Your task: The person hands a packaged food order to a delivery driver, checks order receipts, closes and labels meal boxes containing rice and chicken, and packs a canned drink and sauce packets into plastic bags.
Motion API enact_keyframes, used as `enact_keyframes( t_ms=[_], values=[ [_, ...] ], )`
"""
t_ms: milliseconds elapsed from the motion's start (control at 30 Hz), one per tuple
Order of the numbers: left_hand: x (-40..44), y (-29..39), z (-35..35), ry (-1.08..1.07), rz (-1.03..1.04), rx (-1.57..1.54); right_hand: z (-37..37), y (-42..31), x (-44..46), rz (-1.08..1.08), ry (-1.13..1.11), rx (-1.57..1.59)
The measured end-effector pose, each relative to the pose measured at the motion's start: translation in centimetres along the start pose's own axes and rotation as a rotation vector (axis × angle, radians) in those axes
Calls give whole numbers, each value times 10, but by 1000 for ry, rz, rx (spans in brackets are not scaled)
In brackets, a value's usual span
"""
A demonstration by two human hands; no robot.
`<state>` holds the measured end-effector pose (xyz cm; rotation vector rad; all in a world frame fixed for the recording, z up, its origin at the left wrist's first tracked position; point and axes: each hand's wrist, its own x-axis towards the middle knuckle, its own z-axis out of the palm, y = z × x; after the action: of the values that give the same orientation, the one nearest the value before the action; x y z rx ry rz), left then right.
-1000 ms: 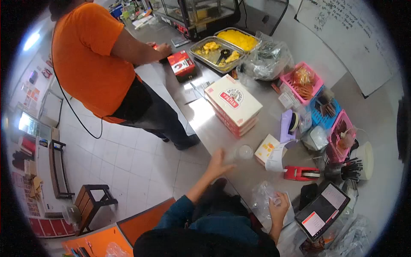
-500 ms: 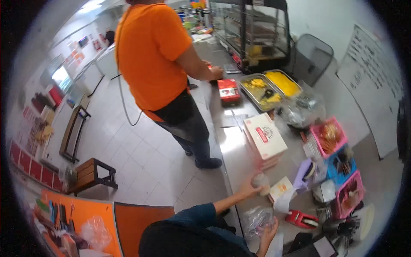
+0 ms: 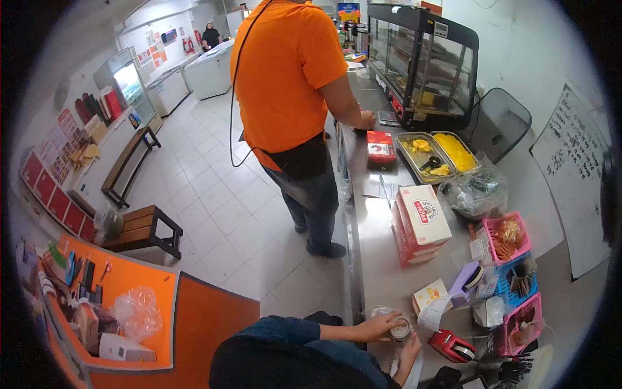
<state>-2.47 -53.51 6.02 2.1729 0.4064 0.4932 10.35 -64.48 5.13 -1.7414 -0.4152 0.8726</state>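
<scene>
My left hand (image 3: pixel 382 326) is closed round a small round clear container (image 3: pixel 400 329) at the near edge of the steel counter (image 3: pixel 382 285). On the container's other side is my right hand (image 3: pixel 408 355), fingers curled close to it, with clear plastic (image 3: pixel 387 312) behind and between the hands. Whether the right hand grips the plastic bag or the container is hard to make out. A small box with yellow print (image 3: pixel 430 295) and a hanging white paper slip (image 3: pixel 433 314) lie just beyond, beside a red tape dispenser (image 3: pixel 451 345).
Stacked chicken boxes (image 3: pixel 421 223), trays of yellow food (image 3: pixel 453 150), pink basket (image 3: pixel 506 238), blue basket (image 3: pixel 516 282) and a glass display case (image 3: pixel 424 65) line the counter. A person in orange (image 3: pixel 285 84) stands at its left side, near a red box (image 3: pixel 381 148).
My left hand has picked up the round container from the counter and brought it back to my right hand at the plastic. The view has swung so that the counter appears farther right.
</scene>
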Motion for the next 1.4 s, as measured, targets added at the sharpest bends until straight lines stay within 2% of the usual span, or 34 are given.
enact_keyframes(
  t_ms=[67, 167, 267, 367, 467, 600, 767, 867, 1033, 1100, 1133, 1200, 1267, 1367, 1400],
  values=[
    [-4, -1, -2, -77, 110, 177, -16, 22, 20, -362, 74, -420],
    [-9, -1, -15, -99, 348, 403, -9, -23, 7, -359, 123, -159],
    [-12, -4, -19, -349, 404, 877, -10, -19, 18, -366, 35, 65],
    [-10, 10, -26, -379, 393, 938, 1, -49, 11, -351, -59, 149],
    [-9, 5, -12, -158, 340, 1001, 7, -78, 0, -249, -218, 421],
    [-11, 3, 2, -51, 424, 1222, 9, -130, -23, -161, -348, 411],
    [-8, 20, 12, -132, 395, 1428, 18, -154, -33, -189, -519, 216],
    [-6, 7, 25, -193, 217, 1194, 12, -174, -46, -171, -560, 377],
    [12, 23, 27, -585, 379, 1776, 12, -182, -47, -233, -577, 234],
    [9, 23, 32, -489, 281, 1694, 13, -183, -45, -284, -570, 124],
    [3, 25, 34, -345, 138, 1511, 12, -183, -44, -306, -562, 57],
    [-5, 30, 26, -300, 132, 1365, 11, -183, -43, -368, -543, -76],
    [-2, 55, -12, -485, 387, 1434, 9, -184, -41, -444, -523, -215],
    [9, 78, -48, -620, 313, 1269, -4, -180, -37, -543, -462, -404],
    [11, 83, -65, -585, 338, 1134, -6, -183, -38, -537, -434, -464]
  ],
)
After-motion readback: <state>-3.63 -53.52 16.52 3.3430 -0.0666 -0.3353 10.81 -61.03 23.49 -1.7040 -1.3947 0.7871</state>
